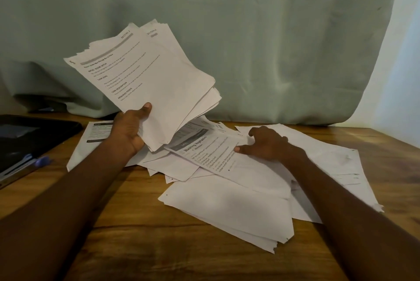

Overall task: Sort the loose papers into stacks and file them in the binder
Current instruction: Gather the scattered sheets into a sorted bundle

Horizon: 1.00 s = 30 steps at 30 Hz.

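My left hand [130,128] grips a stack of printed papers [154,76] by its lower edge and holds it tilted above the table, thumb on the top sheet. My right hand [266,144] rests on a printed sheet headed "Washing Vegetables" [216,155], fingers curled down over its far part and thumb stretched along it. That sheet lies on a messy spread of loose white papers [227,203] covering the middle and right of the wooden table [136,224]. A black binder [29,137] lies closed at the left edge.
A blue pen [42,162] lies by the binder's near edge. Another printed sheet [97,133] lies flat behind my left wrist. A pale green cloth [250,42] hangs behind the table. Bare wood shows along the front and far right.
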### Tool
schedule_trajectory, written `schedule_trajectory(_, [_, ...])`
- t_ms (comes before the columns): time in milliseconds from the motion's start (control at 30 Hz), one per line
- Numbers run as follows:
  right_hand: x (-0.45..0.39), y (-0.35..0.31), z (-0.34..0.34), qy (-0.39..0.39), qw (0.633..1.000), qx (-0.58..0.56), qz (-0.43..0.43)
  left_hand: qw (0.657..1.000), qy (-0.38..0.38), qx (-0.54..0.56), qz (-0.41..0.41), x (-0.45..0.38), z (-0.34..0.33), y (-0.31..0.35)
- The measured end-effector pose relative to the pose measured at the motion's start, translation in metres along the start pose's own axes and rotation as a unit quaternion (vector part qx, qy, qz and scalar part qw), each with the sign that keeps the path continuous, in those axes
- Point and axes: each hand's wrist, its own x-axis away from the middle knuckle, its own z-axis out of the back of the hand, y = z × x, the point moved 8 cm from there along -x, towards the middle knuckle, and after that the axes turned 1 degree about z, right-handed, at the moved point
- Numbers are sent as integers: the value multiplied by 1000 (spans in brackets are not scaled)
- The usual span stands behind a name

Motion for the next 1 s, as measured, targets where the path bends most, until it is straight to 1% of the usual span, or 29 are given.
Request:
schedule_trajectory(100, [-5,11,14,71,995,-75,-15,1000,-5,-2,4,1,-3,0])
schedule_trajectory(167, [-8,23,27,140,977,-158,-33,1000,3,-14,-5,0,-2,1])
schedule_trajectory(200, [-8,29,32,171,961,-215,-38,1000,8,-23,-10,-1,-1,3])
schedule_trajectory(267, [-7,40,39,212,913,-346,-49,999,7,-34,-17,-2,0,5])
schedule_trajectory(367, [-3,57,42,240,815,-522,-78,999,2,-39,-18,-1,0,5])
schedule_trajectory(433, [1,62,41,243,761,-595,-91,1000,-12,-19,-8,0,-1,4])
schedule_trajectory(467, [1,64,40,246,739,-620,-93,1000,-20,-12,-3,0,-2,2])
schedule_trajectory(533, [1,65,38,246,710,-653,-94,1000,-22,-17,-5,1,-4,2])
schedule_trajectory(600, [2,62,38,238,701,-665,-97,999,-18,-26,-18,2,-6,3])
schedule_trajectory(767, [3,55,39,228,703,-667,-90,999,-30,-24,-22,0,-6,4])
schedule_trajectory(833, [4,55,39,227,708,-661,-99,999,-25,-20,-22,1,-7,3])
schedule_trajectory(900, [5,56,36,216,720,-645,-135,999,-23,-23,-24,2,-8,3])
schedule_trajectory(933, [3,55,33,203,730,-635,-152,999,-27,-26,-25,3,-9,3])
schedule_trajectory(1000, [-1,50,26,168,738,-629,-174,999,-35,-27,-20,3,-12,2])
